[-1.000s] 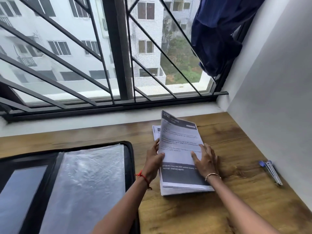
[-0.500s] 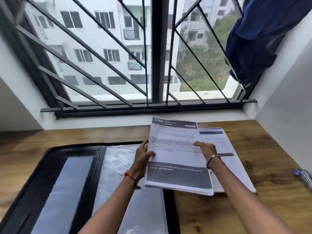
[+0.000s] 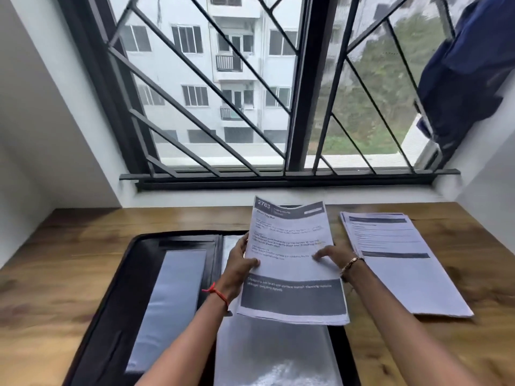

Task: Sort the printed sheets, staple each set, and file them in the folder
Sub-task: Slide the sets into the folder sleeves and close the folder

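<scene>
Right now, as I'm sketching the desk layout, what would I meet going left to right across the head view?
Black folder's clear left pocket → left hand → held printed set headed 2763 → right hand → flat stack of printed sheets.
</scene>
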